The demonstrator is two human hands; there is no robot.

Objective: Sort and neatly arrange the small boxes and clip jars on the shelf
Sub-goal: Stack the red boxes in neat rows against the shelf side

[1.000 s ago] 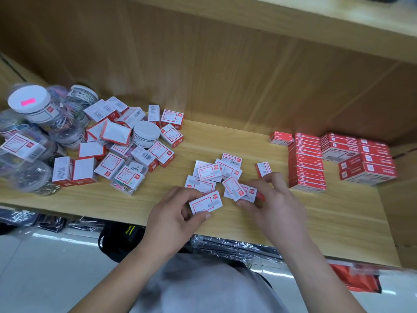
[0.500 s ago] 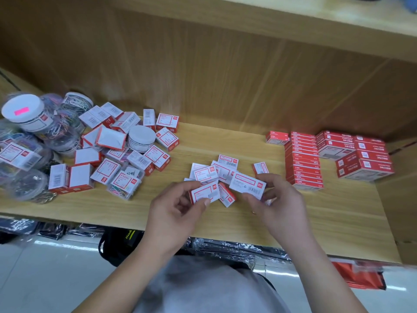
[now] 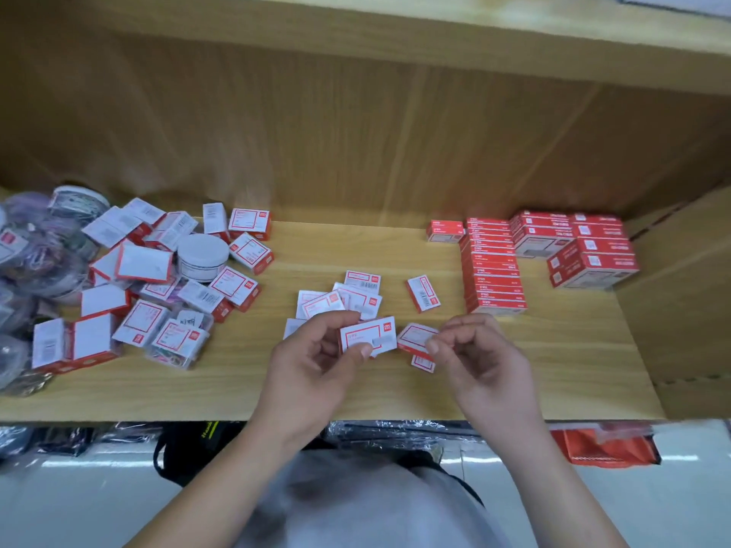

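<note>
Wooden shelf (image 3: 356, 393), backed by a wooden panel, fills the view. Over its front middle the left hand (image 3: 312, 361) grips a box (image 3: 368, 340) by the left end, thumb under and curled fingers above, label facing up. Just beside it, the right hand (image 3: 482, 357) pinches the right end of a second box (image 3: 415, 337) with its fingertips, the other fingers curled. The two boxes nearly touch. Both have a white label with a red frame.

A third box (image 3: 422, 363) lies on the shelf below the second. Just behind the hands, a loose cluster (image 3: 340, 302) of similar boxes overlaps, with a lone box (image 3: 423, 293) apart to its right. Farther right stands a neat red stack (image 3: 492, 267), then bigger red cartons (image 3: 589, 251). At the left, a jumbled pile (image 3: 146, 267) of boxes surrounds a white-lidded jar (image 3: 202, 255), with clear clip jars (image 3: 39, 251) at the edge. Below the shelf sits an orange pack (image 3: 601, 444).
</note>
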